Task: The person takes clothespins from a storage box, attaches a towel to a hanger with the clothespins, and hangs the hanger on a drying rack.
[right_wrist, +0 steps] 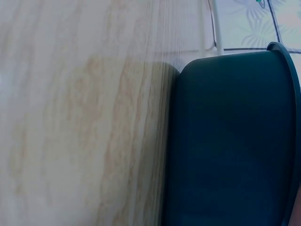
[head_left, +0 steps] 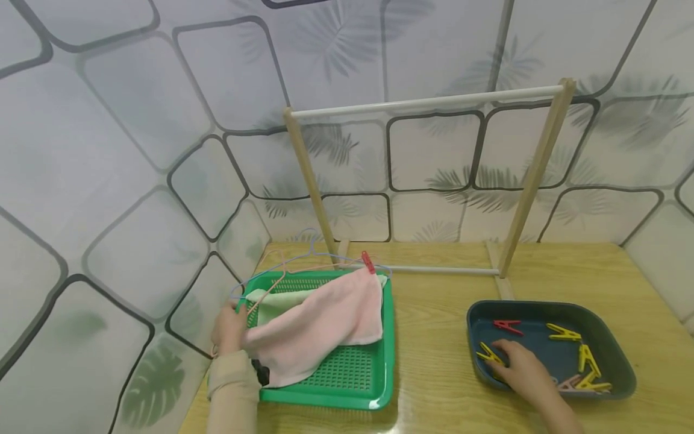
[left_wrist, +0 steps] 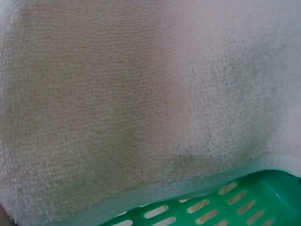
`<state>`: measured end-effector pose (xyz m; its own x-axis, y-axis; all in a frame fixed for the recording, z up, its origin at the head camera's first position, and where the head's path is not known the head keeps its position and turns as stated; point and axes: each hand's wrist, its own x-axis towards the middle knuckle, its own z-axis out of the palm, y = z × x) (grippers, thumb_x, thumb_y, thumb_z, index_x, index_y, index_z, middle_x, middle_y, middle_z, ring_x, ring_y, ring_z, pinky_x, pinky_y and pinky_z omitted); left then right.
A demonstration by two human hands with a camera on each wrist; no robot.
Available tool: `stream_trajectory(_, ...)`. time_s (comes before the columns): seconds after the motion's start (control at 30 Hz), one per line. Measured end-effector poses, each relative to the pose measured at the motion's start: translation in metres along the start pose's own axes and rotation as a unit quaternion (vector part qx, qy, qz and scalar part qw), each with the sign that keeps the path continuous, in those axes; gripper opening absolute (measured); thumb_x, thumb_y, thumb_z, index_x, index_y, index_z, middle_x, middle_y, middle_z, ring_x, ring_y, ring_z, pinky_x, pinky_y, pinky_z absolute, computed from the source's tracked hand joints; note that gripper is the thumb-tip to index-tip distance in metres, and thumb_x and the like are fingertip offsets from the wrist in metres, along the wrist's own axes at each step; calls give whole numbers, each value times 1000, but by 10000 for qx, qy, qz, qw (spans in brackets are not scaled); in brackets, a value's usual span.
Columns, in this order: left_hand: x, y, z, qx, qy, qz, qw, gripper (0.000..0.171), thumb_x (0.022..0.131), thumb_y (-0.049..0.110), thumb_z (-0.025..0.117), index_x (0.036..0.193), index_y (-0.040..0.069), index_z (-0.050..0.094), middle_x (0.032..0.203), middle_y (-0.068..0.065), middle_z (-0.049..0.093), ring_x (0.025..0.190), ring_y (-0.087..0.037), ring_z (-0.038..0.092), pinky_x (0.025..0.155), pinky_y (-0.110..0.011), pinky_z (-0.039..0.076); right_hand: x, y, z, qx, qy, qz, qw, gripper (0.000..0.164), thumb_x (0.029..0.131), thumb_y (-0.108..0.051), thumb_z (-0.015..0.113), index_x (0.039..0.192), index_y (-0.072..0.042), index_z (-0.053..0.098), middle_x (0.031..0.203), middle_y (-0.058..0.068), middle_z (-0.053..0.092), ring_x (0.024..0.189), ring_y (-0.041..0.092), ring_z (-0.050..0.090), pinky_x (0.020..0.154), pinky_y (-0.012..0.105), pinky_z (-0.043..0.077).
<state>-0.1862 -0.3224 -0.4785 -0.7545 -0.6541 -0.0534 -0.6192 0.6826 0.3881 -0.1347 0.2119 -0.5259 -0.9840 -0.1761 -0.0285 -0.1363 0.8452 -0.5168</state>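
My left hand (head_left: 230, 328) grips the left end of a pink clothes hanger (head_left: 282, 271) along with the corner of a pink towel (head_left: 320, 325). A red clothespin (head_left: 368, 262) clips the towel's other upper corner to the hanger. In the left wrist view, the towel (left_wrist: 141, 103) fills most of the picture. Beneath lies a green basket (head_left: 382, 386), with a pale green cloth (head_left: 282, 307) and a blue hanger (head_left: 311, 250) partly behind the towel. My right hand (head_left: 523, 371) reaches into a dark blue basin (head_left: 623, 367), thumb and forefinger pinching a yellow clothespin (head_left: 490, 354).
Other clothespins lie in the basin, including a red one (head_left: 508, 327) and a yellow one (head_left: 564, 332). A wooden rack with a white top bar (head_left: 423, 105) stands at the back of the wood-grain table (head_left: 434, 337). Patterned fabric walls (head_left: 135, 199) enclose the table's back and sides.
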Motion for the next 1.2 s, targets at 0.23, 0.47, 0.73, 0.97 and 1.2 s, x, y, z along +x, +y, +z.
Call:
stream_trajectory(0.23,0,1,0,-16,112,145,9998,31,83,34,35,96,7,43,75,-9,49,56,-19,41,45,-30,29,6,0,1,-204,-403,234,9987,60,59,-48,59,95,0,53,91,17,52,82,33,47,65,44,36)
stream_trajectory(0.47,-2,1,-4,12,165,250,9996,30,83,33,36,95,7,43,77,-10,50,57,-20,43,44,-31,29,11,1,1,-157,-820,294,9961,58,57,-43,62,95,0,52,88,15,53,80,31,49,63,43,37)
stream_trajectory(0.73,-1,-2,-4,-21,105,327,9994,31,82,34,35,96,8,44,79,-11,51,59,-21,44,44,-31,30,18,3,4,-274,-872,241,9955,51,56,-33,67,92,0,53,82,11,54,74,27,50,61,41,38)
stream_trajectory(0.97,1,-4,0,20,148,264,9995,31,82,35,36,94,7,44,77,-10,50,57,-21,44,44,-32,29,22,2,8,-622,-973,277,9929,49,56,-27,68,91,2,52,80,11,53,73,28,49,59,41,37)
stream_trajectory(1.2,4,-3,3,95,105,100,9998,30,83,34,35,95,9,43,77,-8,49,59,-21,42,46,-32,29,26,2,11,-669,-874,270,9936,40,58,-22,68,88,-2,51,78,8,53,69,26,50,55,40,38)
